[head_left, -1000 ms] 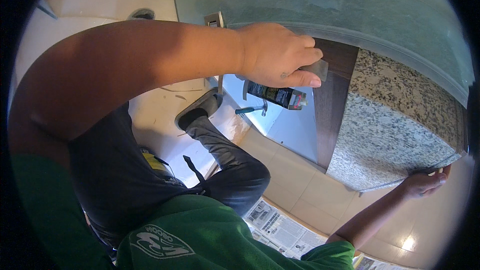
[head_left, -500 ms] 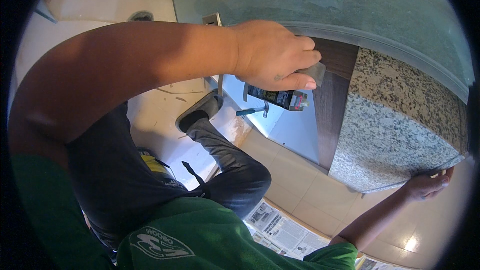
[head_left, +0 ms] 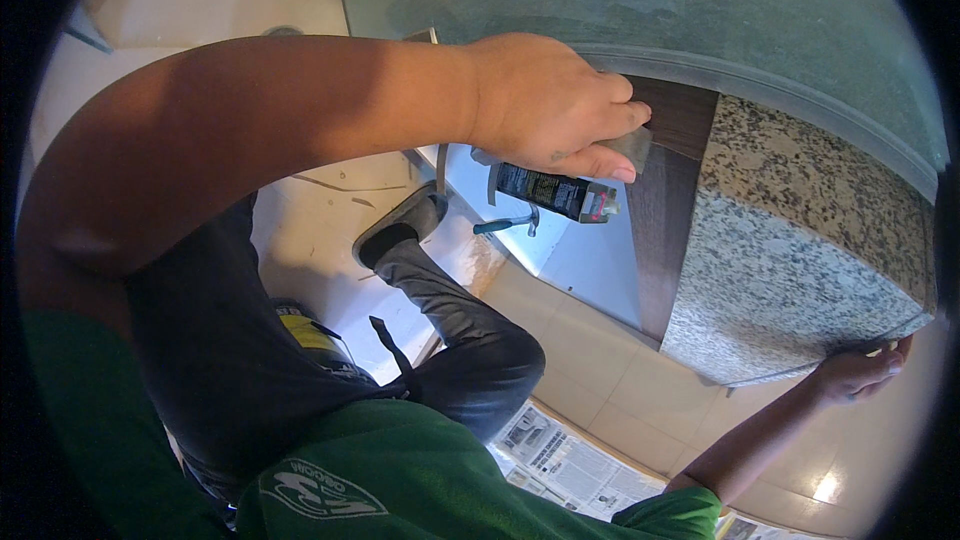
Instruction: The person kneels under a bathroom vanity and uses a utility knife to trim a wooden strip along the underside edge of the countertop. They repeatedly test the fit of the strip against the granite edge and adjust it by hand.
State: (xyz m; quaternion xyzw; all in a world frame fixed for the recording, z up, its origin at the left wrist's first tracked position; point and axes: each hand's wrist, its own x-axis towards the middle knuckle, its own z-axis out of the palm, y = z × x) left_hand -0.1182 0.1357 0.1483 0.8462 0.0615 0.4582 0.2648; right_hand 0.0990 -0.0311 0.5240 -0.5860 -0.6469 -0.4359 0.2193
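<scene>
My left hand (head_left: 553,108) is closed around a flat grey piece (head_left: 632,148) with straight edges, like a scraper or spreader blade; the palm hides most of it. It hovers over or rests on a dark wood-grain surface (head_left: 667,210); contact cannot be told. To its right sits a speckled granite-look slab or sheet (head_left: 775,240), brownish on the far part and paler on the near part. At its near right corner my right hand (head_left: 858,372) has its fingers curled around the edge. Below my left hand lies a black rectangular can (head_left: 545,190) with a pale nozzle.
A teal-handled hammer (head_left: 510,224) lies on a white surface beside the can. Greenish glass (head_left: 720,15) runs along the far side. Newspaper sheets (head_left: 565,460) cover floor near me. A bucket with a yellow label (head_left: 308,330) stands by my leg, and my sandalled foot (head_left: 402,225) is ahead.
My left hand has shifted very slightly, its index finger reaching a little farther right over the grey piece. My right hand keeps its place at the slab's corner.
</scene>
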